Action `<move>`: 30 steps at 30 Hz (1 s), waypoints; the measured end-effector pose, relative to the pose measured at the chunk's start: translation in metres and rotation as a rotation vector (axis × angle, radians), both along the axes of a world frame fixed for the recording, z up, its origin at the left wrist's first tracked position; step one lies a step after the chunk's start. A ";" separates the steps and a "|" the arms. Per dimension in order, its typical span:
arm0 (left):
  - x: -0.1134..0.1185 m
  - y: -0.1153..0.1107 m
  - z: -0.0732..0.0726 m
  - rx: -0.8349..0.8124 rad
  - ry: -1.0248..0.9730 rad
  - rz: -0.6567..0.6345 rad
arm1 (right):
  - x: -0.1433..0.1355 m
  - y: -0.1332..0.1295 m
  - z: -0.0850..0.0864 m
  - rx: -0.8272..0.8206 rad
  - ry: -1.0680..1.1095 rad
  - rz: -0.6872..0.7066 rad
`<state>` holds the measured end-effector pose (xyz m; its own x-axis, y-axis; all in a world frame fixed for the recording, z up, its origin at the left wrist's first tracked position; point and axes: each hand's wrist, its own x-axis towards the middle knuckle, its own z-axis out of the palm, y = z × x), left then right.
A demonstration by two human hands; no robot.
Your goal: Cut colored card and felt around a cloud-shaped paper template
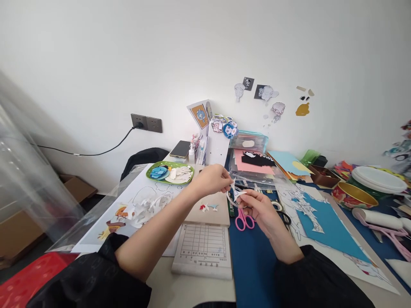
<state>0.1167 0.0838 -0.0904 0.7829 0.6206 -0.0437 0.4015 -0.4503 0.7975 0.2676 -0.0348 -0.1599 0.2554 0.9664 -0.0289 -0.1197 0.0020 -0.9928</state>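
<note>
In the middle of the head view, a small white paper cut-out (238, 194) with a dark outline is held above the table. My right hand (260, 210) pinches its right side between thumb and fingers. My left hand (213, 179) is closed at its upper left, fingertips together on a thin white paper tip; whether this belongs to the same piece I cannot tell. Below the hands, pink-handled scissors (244, 220) lie on the blue mat (250, 261). Small red, white and blue paper bits (208, 207) rest on a beige board (212, 218) to the left.
A green tray (152, 176) holds blue and white cut pieces. White paper scraps (149, 209) lie on a printed sheet. A form pad (205, 246) is in front. At right are blue paper (334, 229), a gold-rimmed bowl (353, 194) and lint rollers (374, 218).
</note>
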 end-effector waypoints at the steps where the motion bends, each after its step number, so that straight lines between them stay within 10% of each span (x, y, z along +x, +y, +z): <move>1: 0.000 0.001 -0.001 0.014 0.017 -0.006 | -0.001 -0.001 0.000 -0.012 0.010 0.009; 30: 0.003 0.004 -0.006 -0.070 0.102 -0.219 | -0.012 0.005 0.002 -0.135 -0.282 0.038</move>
<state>0.1193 0.0873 -0.0966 0.8878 0.4290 -0.1668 0.3806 -0.4805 0.7901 0.2557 -0.0295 -0.1579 0.2353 0.9677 -0.0902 0.1632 -0.1309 -0.9779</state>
